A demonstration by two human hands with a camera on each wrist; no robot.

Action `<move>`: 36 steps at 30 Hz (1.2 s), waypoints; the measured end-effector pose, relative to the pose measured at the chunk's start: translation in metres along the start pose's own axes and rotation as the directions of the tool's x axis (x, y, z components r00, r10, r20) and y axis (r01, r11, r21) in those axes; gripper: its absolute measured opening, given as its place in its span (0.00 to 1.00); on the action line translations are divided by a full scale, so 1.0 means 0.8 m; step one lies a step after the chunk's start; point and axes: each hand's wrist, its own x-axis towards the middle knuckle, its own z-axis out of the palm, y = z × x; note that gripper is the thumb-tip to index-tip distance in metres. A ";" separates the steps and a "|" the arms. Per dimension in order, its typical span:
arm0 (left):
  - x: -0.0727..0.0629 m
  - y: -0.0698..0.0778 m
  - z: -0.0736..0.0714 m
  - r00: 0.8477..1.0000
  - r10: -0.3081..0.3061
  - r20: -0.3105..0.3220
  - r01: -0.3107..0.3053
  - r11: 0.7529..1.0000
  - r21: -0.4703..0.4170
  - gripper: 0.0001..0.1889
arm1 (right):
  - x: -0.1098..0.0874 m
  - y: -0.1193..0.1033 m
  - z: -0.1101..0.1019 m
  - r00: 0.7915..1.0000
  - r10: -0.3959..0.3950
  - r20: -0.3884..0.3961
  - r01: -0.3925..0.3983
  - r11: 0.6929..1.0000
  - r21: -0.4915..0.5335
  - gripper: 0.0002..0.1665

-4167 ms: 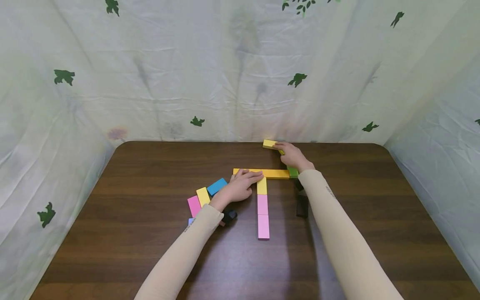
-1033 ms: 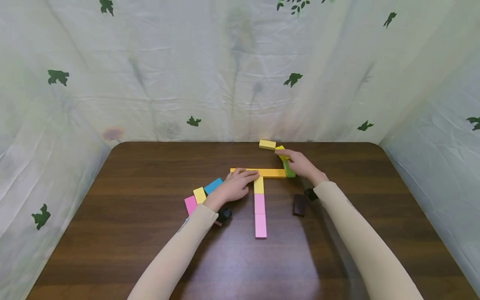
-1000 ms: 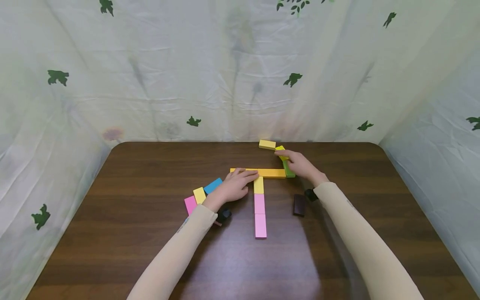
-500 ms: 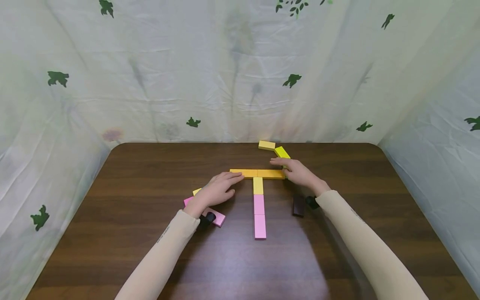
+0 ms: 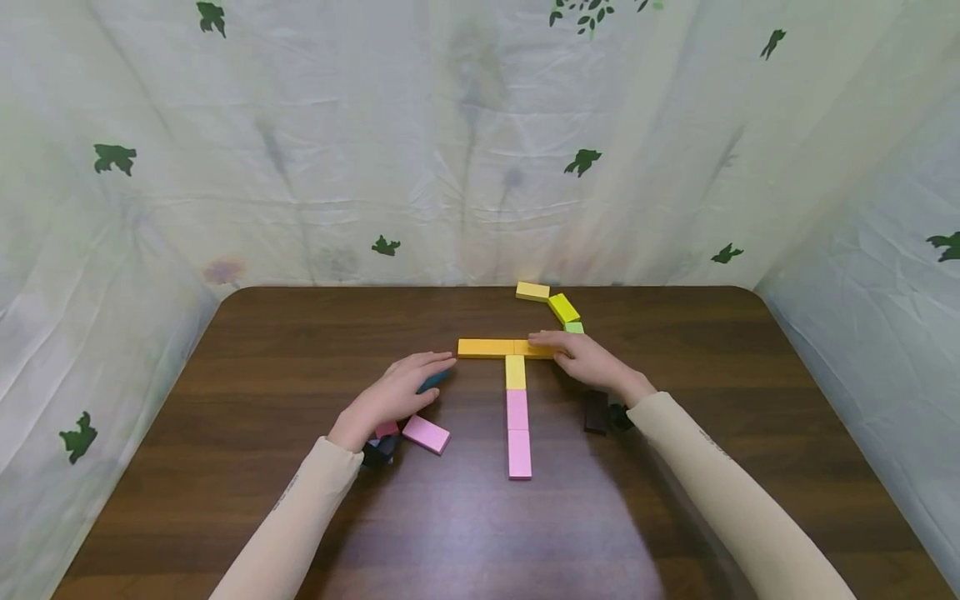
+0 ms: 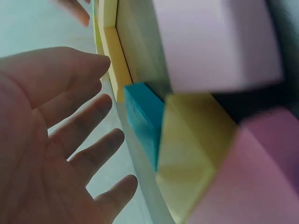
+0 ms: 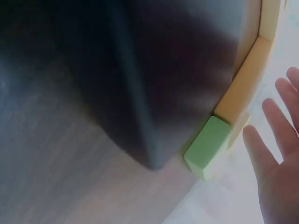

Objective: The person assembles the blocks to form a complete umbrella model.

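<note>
My left hand (image 5: 393,393) hovers over a fan of coloured wooden blocks, fingers straight and spread, holding nothing. Beneath it in the left wrist view are a blue block (image 6: 145,123), a yellow block (image 6: 194,140) and pink ones. A light pink block (image 5: 427,435) lies beside the hand. My right hand (image 5: 592,362) extends over the right end of two orange blocks (image 5: 486,348) laid end to end, covering part of them. Its fingers look straight in the right wrist view, with a green block (image 7: 209,143) nearby. Touching cannot be told.
A yellow block (image 5: 515,372) and two pink blocks (image 5: 517,410) run down from the orange row. Bright yellow (image 5: 564,308) and pale yellow (image 5: 532,291) blocks curve toward the table's back edge. A dark block (image 5: 596,412) lies near the right wrist. Patterned cloth (image 5: 465,142) hangs behind.
My left hand has lifted off the orange row and moved left and nearer. The right hand has come off the bright yellow and green blocks, moving nearer. The T-shaped row looks unmoved.
</note>
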 end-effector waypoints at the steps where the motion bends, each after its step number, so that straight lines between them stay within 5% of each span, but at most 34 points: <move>1: -0.003 -0.002 0.000 1.000 0.000 -0.005 0.000 1.000 -0.002 0.28 | 0.000 -0.001 0.001 1.000 -0.003 0.007 0.003 1.000 -0.008 0.26; 18: -0.018 -0.017 0.002 0.998 -0.054 -0.033 0.050 0.995 -0.090 0.27 | 0.009 -0.012 0.010 0.983 -0.155 0.094 0.164 0.982 -0.097 0.26; 36: -0.012 -0.018 0.000 0.996 -0.057 -0.069 0.053 0.997 -0.060 0.26 | 0.008 -0.019 0.011 0.977 -0.133 0.165 0.156 0.978 -0.135 0.26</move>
